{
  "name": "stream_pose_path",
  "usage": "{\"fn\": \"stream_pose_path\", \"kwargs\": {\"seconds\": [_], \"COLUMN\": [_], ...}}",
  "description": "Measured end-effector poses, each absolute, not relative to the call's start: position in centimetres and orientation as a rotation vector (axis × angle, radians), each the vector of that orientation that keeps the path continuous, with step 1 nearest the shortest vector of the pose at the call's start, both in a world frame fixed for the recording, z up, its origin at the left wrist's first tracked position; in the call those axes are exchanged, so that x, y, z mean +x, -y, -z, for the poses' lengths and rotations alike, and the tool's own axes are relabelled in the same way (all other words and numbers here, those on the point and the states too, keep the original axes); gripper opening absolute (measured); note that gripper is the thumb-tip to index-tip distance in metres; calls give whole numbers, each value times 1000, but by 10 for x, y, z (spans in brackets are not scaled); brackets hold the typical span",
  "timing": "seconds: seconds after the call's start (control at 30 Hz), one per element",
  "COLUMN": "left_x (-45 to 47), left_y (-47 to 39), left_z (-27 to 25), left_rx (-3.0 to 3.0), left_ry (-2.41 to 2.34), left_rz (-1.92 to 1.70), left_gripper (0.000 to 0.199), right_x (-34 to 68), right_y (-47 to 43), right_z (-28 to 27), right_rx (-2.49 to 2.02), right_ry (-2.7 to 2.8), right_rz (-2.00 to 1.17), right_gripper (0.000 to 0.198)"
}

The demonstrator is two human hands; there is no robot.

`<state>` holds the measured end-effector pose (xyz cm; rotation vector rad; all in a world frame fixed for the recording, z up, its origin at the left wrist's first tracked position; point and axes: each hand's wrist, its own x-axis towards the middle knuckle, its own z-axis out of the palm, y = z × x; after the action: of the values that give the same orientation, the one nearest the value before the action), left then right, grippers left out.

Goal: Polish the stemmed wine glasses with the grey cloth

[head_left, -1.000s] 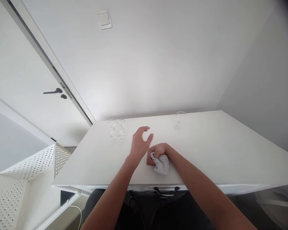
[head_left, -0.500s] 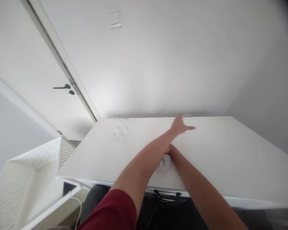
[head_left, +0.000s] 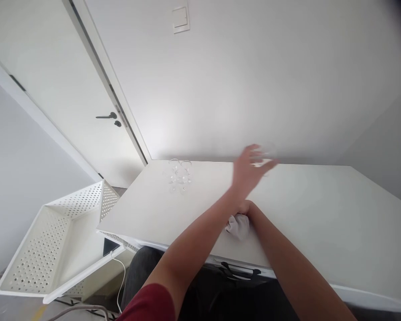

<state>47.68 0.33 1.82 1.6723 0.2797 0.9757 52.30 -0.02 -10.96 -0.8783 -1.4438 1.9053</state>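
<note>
My left hand [head_left: 249, 169] reaches across to the far edge of the white table. Its fingers curve around a clear drinking glass [head_left: 269, 151], which is faint and blurred against the wall. Under my left forearm, my right hand [head_left: 243, 207] is closed on a light grey cloth [head_left: 239, 226] bunched on the tabletop. The left forearm hides part of the right hand's fingers. Toward the table's back left corner, several clear glasses [head_left: 179, 171] stand close together.
The white table [head_left: 321, 214] runs along a plain wall. At its left is a white perforated rack or basket [head_left: 50, 240] with a pale cable nearby. A door with a dark handle [head_left: 107, 117] is behind it. Black straps [head_left: 239, 271] show at the front edge.
My left hand has closed around the glass and raised it slightly off the table. More of the cloth under my right hand shows. The whole view has shifted a little.
</note>
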Motion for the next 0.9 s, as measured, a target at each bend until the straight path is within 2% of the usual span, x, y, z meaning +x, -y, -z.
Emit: {"fn": "stream_pose_path", "kwargs": {"seconds": [0.13, 0.3, 0.53, 0.9], "left_x": [353, 258, 246, 252], "left_y": [-14, -42, -97, -116], "left_z": [-42, 4, 62, 73], "left_rx": [1671, 1689, 1778, 1831], "left_ry": [-519, -1049, -1277, -1251], "left_rz": [-1178, -1330, -1293, -1263], "left_gripper": [52, 58, 56, 63], "right_x": [534, 533, 534, 533], "right_y": [6, 7, 7, 9], "right_z": [121, 121, 123, 120], "right_rx": [-634, -621, -623, -693], "right_ry": [1586, 1606, 1605, 1588], "right_rz": [-1927, -1901, -1884, -1897], "right_gripper": [27, 21, 20, 19]}}
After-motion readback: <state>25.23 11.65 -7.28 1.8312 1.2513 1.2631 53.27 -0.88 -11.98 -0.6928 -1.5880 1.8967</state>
